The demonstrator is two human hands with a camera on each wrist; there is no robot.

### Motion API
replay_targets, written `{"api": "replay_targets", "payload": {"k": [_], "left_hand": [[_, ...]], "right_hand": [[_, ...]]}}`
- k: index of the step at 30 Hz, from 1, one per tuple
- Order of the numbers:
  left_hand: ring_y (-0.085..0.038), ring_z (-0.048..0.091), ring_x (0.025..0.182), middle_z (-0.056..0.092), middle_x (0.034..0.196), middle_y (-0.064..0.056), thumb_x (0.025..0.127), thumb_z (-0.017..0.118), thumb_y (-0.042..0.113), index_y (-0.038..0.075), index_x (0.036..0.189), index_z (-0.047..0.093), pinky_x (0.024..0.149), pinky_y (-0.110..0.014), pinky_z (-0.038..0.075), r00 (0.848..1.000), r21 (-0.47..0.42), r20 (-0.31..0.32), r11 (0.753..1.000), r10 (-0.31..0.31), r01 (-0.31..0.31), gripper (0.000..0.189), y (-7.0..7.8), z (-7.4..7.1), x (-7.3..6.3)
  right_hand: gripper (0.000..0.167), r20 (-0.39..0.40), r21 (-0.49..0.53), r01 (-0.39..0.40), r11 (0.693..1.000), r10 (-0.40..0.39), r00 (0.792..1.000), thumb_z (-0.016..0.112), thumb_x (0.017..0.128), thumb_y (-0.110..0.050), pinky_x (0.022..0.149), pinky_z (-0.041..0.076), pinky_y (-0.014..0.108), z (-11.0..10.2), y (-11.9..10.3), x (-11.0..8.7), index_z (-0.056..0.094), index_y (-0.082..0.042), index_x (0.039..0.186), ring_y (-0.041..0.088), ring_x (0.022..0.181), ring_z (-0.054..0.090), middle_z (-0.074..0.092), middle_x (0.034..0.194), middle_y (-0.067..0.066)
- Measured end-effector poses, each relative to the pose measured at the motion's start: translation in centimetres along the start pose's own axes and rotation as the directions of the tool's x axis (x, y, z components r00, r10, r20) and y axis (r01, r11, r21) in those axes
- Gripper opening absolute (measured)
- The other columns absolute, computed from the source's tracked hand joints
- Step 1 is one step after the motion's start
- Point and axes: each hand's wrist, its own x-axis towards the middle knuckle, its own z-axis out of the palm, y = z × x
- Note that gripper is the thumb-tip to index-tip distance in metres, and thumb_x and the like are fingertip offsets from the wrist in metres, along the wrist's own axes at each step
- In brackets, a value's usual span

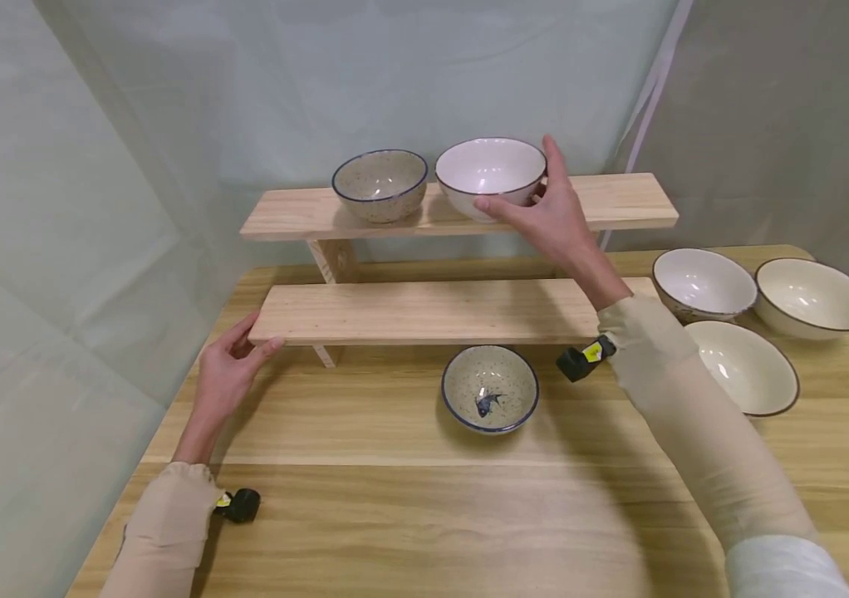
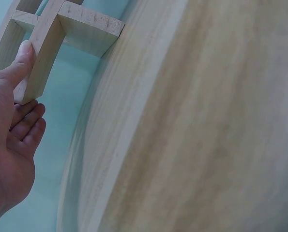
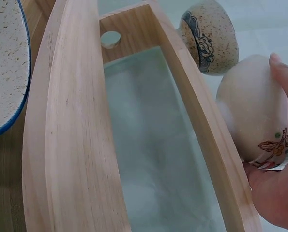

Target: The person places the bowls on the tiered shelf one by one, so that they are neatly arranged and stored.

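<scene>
My right hand point(image 1: 559, 218) grips a white bowl point(image 1: 488, 170) by its right side, thumb at the front and fingers around the back. The bowl is upright at the upper board point(image 1: 626, 199) of a two-tier wooden shelf; whether its base bears on the board I cannot tell. Coloured painting shows on its outside in the right wrist view. Just left of it stands a speckled bowl point(image 1: 380, 187) with a blue rim. My left hand point(image 1: 226, 370) pinches the left end of the lower board point(image 1: 424, 311), thumb in front, as the left wrist view also shows point(image 2: 22, 92).
On the wooden table point(image 1: 365, 523), a speckled bowl point(image 1: 490, 386) with a blue fish inside stands before the shelf. At the right are a white bowl point(image 1: 703, 282) and two cream bowls point(image 1: 817, 295) with dark rims. Pale cloth point(image 1: 424, 75) hangs behind.
</scene>
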Motion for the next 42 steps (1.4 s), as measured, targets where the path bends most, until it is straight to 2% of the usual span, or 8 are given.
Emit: {"api": "replay_targets", "payload": {"k": [6, 15, 19, 21, 25, 32, 36, 42], "left_hand": [[-0.041, 0.052, 0.132, 0.051, 0.149, -0.026, 0.100, 0.073, 0.030, 0.001, 0.158, 0.039, 0.083, -0.007, 0.046, 1.000, -0.002, -0.007, 1.000, -0.009, 0.009, 0.073, 0.0, 0.0, 0.0], [-0.040, 0.052, 0.132, 0.052, 0.148, -0.026, 0.100, 0.073, 0.031, 0.001, 0.158, 0.039, 0.083, -0.007, 0.046, 1.000, 0.011, -0.004, 1.000, -0.009, 0.009, 0.074, 0.1, -0.1, -0.1], [-0.036, 0.055, 0.130, 0.053, 0.147, -0.026, 0.100, 0.073, 0.031, 0.000, 0.158, 0.040, 0.084, -0.008, 0.047, 1.000, 0.019, -0.010, 1.000, -0.002, 0.002, 0.073, 0.0, -0.1, -0.1], [-0.030, 0.057, 0.127, 0.054, 0.146, -0.026, 0.100, 0.073, 0.030, 0.000, 0.157, 0.041, 0.083, -0.008, 0.047, 1.000, 0.024, -0.017, 1.000, 0.004, -0.003, 0.072, -0.1, -0.1, -0.1], [-0.026, 0.059, 0.125, 0.055, 0.144, -0.025, 0.099, 0.074, 0.027, 0.002, 0.157, 0.042, 0.082, -0.008, 0.047, 1.000, 0.021, -0.024, 1.000, 0.004, -0.003, 0.070, 0.0, -0.3, -0.1], [-0.031, 0.057, 0.128, 0.054, 0.146, -0.026, 0.100, 0.073, 0.028, 0.001, 0.157, 0.042, 0.083, -0.008, 0.047, 1.000, 0.017, -0.022, 1.000, 0.006, -0.006, 0.071, 0.0, -0.2, -0.1], [-0.035, 0.056, 0.129, 0.054, 0.146, -0.026, 0.100, 0.073, 0.029, 0.002, 0.157, 0.042, 0.084, -0.008, 0.047, 1.000, 0.018, -0.022, 1.000, 0.009, -0.009, 0.071, 0.1, -0.2, -0.1], [-0.039, 0.054, 0.131, 0.053, 0.146, -0.026, 0.099, 0.074, 0.030, 0.002, 0.158, 0.041, 0.084, -0.008, 0.047, 1.000, 0.016, -0.019, 1.000, -0.002, 0.002, 0.072, 0.2, -0.2, -0.2]], "right_hand": [[0.119, -0.024, 0.024, 0.023, 0.999, -0.022, 0.999, 0.087, 0.085, -0.031, 0.112, 0.040, 0.032, -0.3, 0.1, -0.4, 0.003, -0.017, 0.168, 0.032, 0.146, 0.037, 0.026, 0.165, 0.014], [0.109, -0.081, 0.065, 0.121, 0.991, -0.116, 0.990, 0.087, 0.085, -0.022, 0.113, 0.040, 0.034, -1.1, 1.1, -2.2, 0.014, -0.014, 0.167, 0.025, 0.142, 0.043, 0.038, 0.157, 0.012], [0.102, -0.110, 0.116, 0.190, 0.975, -0.177, 0.978, 0.085, 0.086, -0.014, 0.113, 0.040, 0.036, -1.5, 1.5, -3.2, 0.021, -0.012, 0.165, 0.026, 0.142, 0.043, 0.040, 0.154, 0.014], [0.099, -0.119, 0.141, 0.222, 0.965, -0.206, 0.971, 0.083, 0.087, -0.010, 0.114, 0.039, 0.037, -1.7, 1.6, -3.8, 0.022, -0.011, 0.165, 0.028, 0.143, 0.043, 0.041, 0.154, 0.016], [0.092, -0.143, 0.154, 0.275, 0.949, -0.254, 0.956, 0.079, 0.088, -0.001, 0.114, 0.040, 0.038, -1.8, 1.9, -5.0, 0.025, -0.007, 0.163, 0.033, 0.142, 0.044, 0.043, 0.151, 0.019], [0.080, -0.173, 0.062, 0.353, 0.934, -0.338, 0.925, 0.076, 0.089, 0.008, 0.112, 0.042, 0.040, -2.1, 3.1, -6.7, 0.035, -0.001, 0.157, 0.036, 0.139, 0.047, 0.050, 0.148, 0.018], [0.075, -0.177, 0.014, 0.350, 0.937, -0.343, 0.923, 0.077, 0.088, 0.008, 0.110, 0.044, 0.040, -2.3, 3.6, -7.6, 0.040, 0.002, 0.154, 0.035, 0.137, 0.050, 0.052, 0.147, 0.021], [0.075, -0.172, 0.020, 0.305, 0.952, -0.297, 0.939, 0.076, 0.087, 0.012, 0.107, 0.046, 0.037, -2.6, 4.2, -9.1, 0.039, 0.007, 0.152, 0.032, 0.134, 0.051, 0.053, 0.146, 0.019]]}}
